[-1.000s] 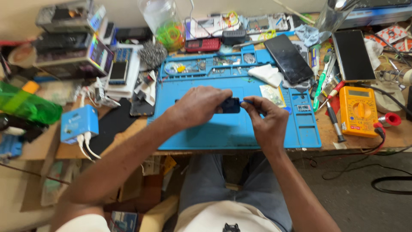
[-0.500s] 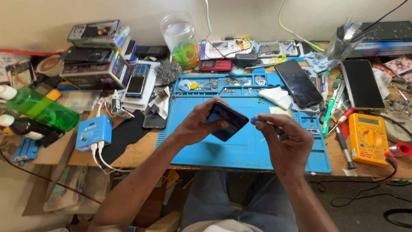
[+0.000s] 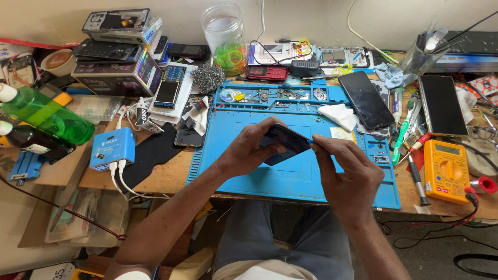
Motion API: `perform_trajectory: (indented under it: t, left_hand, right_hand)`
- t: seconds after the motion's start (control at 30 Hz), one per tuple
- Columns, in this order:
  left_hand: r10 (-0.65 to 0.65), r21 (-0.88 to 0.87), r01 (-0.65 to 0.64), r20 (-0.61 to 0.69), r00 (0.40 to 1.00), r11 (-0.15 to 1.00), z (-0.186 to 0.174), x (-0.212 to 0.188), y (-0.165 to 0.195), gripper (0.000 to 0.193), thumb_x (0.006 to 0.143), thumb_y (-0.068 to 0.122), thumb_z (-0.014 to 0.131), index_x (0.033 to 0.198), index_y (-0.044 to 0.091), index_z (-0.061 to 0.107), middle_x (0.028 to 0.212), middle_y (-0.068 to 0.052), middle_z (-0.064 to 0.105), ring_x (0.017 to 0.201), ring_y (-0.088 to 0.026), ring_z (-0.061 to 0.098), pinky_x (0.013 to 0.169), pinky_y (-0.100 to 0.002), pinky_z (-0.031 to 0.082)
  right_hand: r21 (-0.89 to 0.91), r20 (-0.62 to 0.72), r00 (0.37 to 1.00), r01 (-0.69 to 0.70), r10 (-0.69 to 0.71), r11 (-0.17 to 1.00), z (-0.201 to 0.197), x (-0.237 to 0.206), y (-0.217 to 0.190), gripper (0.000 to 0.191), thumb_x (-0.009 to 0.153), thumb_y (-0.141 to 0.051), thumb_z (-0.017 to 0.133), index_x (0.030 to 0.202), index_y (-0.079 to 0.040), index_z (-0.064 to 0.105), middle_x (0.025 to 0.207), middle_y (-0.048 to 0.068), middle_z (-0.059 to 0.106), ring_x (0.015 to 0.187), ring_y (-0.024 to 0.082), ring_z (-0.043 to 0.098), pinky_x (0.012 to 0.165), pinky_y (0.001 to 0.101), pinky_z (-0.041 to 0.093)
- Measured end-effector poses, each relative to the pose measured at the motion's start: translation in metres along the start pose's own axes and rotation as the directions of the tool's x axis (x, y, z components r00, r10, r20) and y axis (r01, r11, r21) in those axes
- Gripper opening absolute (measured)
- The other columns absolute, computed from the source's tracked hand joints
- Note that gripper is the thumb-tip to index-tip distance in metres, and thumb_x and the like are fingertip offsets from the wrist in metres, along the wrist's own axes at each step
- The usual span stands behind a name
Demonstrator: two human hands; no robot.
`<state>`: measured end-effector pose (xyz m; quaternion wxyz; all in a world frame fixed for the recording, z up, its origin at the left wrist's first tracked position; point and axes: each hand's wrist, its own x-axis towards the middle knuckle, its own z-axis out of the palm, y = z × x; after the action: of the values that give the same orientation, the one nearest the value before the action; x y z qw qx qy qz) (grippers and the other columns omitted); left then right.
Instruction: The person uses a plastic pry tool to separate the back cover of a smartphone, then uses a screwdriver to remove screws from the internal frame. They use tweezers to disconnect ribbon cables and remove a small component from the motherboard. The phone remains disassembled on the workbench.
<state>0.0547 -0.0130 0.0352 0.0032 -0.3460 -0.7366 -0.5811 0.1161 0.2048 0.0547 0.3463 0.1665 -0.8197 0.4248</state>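
Observation:
My left hand (image 3: 249, 150) grips a dark smartphone (image 3: 284, 143), tilted up above the blue silicone repair mat (image 3: 290, 181). My right hand (image 3: 345, 173) pinches a small blue pry tool (image 3: 309, 140) whose tip touches the phone's right edge. Both hands hover over the middle of the mat. The phone's underside is hidden by my left fingers.
A yellow multimeter (image 3: 446, 170) with red leads lies at the right. Two more dark phones (image 3: 365, 99) (image 3: 442, 105) lie at the back right. A green bottle (image 3: 44, 114) and a blue box (image 3: 113, 149) sit at the left; a glass jar (image 3: 224, 36) and stacked phones at the back.
My hands have lifted the phone off the mat and tilted it. My right hand has come in to the phone's edge with the blue tool. The camera has moved closer.

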Motion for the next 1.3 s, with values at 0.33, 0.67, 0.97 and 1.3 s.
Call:
perform_trajectory:
  t: [0.33, 0.67, 0.97, 1.3]
  left_hand:
    - [-0.032, 0.124, 0.033, -0.01, 0.999, 0.992, 0.004, 0.0, 0.017, 0.031, 0.094, 0.002, 0.073, 0.12, 0.005, 0.057, 0.097, -0.01, 0.071, 0.089, -0.024, 0.073, 0.077, -0.037, 0.057]
    - [-0.04, 0.398, 0.021, 0.039, 0.998, 0.917, 0.014, 0.002, 0.018, 0.037, 0.088, 0.001, 0.071, 0.122, 0.009, 0.057, 0.097, -0.014, 0.071, 0.095, -0.038, 0.07, 0.074, -0.048, 0.053]
    - [-0.11, 0.53, 0.047, 0.087, 0.99, 0.847, 0.011, 0.013, 0.009, 0.042, 0.087, 0.012, 0.076, 0.124, 0.011, 0.055, 0.1, -0.013, 0.072, 0.097, -0.039, 0.069, 0.075, -0.052, 0.053]
    - [-0.258, 0.57, 0.12, 0.169, 0.951, 0.813, 0.024, 0.023, 0.021, 0.039, 0.086, 0.011, 0.077, 0.119, 0.011, 0.057, 0.1, -0.014, 0.072, 0.101, -0.04, 0.067, 0.077, -0.053, 0.052]
  right_hand:
    - [-0.035, -0.029, 0.997, 0.069, -0.07, 0.997, 0.008, 0.003, -0.002, 0.019, 0.095, -0.003, 0.082, 0.112, -0.009, 0.076, 0.101, 0.008, 0.076, 0.091, 0.02, 0.076, 0.076, 0.0308, 0.057]
    - [0.037, -0.033, 0.999, 0.006, -0.005, 0.999, 0.014, 0.0, 0.0, 0.016, 0.096, -0.002, 0.081, 0.11, -0.007, 0.076, 0.099, 0.009, 0.077, 0.088, 0.017, 0.076, 0.074, 0.0286, 0.056]
    - [0.11, -0.056, 0.994, -0.085, 0.091, 0.99, 0.022, -0.013, 0.024, 0.016, 0.095, -0.002, 0.081, 0.11, -0.005, 0.075, 0.099, 0.009, 0.076, 0.091, 0.017, 0.075, 0.079, 0.0276, 0.06]
    - [0.113, -0.069, 0.982, -0.167, 0.176, 0.979, 0.029, -0.017, 0.043, 0.016, 0.095, -0.001, 0.08, 0.11, -0.002, 0.074, 0.094, 0.01, 0.076, 0.085, 0.016, 0.073, 0.076, 0.0282, 0.058]
